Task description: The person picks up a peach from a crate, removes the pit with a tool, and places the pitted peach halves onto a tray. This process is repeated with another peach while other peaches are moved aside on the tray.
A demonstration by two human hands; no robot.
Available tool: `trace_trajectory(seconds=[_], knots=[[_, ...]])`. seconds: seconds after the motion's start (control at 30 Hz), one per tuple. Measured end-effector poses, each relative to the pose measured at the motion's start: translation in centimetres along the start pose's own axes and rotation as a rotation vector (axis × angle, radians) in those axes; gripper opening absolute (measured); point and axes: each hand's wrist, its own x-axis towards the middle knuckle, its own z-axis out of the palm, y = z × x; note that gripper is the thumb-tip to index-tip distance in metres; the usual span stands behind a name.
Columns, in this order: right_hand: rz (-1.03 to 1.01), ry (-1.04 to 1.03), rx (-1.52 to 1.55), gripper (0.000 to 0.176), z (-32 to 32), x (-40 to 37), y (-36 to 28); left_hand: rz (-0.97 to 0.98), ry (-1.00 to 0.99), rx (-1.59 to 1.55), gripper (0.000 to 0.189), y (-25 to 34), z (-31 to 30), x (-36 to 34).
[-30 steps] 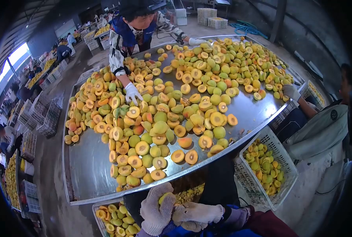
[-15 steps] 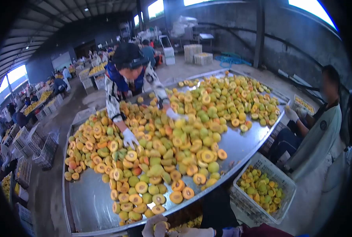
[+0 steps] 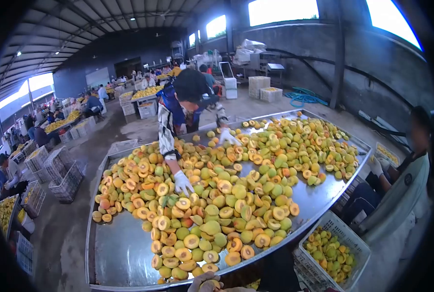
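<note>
At the bottom edge my left hand (image 3: 203,282), in a pale work glove, has its fingers curled round a piece of fruit (image 3: 216,285) that looks like a peach half. Just right of it, only a sliver of my right hand (image 3: 240,289) shows in a light glove; its fingers are out of frame or hidden. Both hands are below the near rim of a metal table (image 3: 124,253). Heaped on that table are many yellow-green peach halves (image 3: 209,227), several with cut faces and pit hollows upward.
Across the table a co-worker (image 3: 190,90) leans in, white-gloved hands over the fruit. On the right, a plastic crate (image 3: 358,243) holds more halves, near a seated person (image 3: 397,194). Stacked crates (image 3: 63,175) stand at left. A blue-green hose (image 3: 304,96) lies by the wall.
My view has tilted up, so the table sits lower and further right, and my hands are more cut off. One of the co-worker's gloved hands has drawn back toward the far edge.
</note>
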Motion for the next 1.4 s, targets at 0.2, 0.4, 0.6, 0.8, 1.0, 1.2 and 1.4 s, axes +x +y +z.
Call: trace_trajectory(seconds=[0.2, 0.4, 0.6, 0.8, 1.0, 1.2, 1.4], knots=[[0.071, -0.008, 0.017, 0.029, 0.5, -0.4, -0.6, 0.010, 0.031, 0.068, 0.031, 0.5, 0.3, -0.7], [0.109, -0.003, 0.024, 0.031, 0.7, -0.6, -1.5, 0.118, 0.103, 0.150, 0.027, 1.1, 1.3, -1.0], [0.056, -0.020, 0.105, 0.024, -0.1, -0.1, -0.7, 0.113, 0.069, 0.333, 0.023, 2.1, 1.1, -0.3], [0.021, 0.097, -0.042, 0.019, -0.4, -0.3, -0.6, 0.121, -0.167, 0.316, 0.026, 3.9, 0.6, 0.1], [0.312, 0.074, -0.352, 0.038, -1.2, 0.3, -1.1, -0.024, -0.007, 0.262, 0.037, 3.5, 2.3, 0.6], [0.000, 0.226, -0.625, 0.051, -1.2, -0.3, -0.7, -0.100, 0.004, -0.056, 0.045, 0.8, 1.6, 1.0], [-0.292, 0.336, -1.046, 0.049, -1.4, -0.4, 0.9, -0.161, 0.166, -0.408, 0.057, 0.0, 2.5, 0.9]])
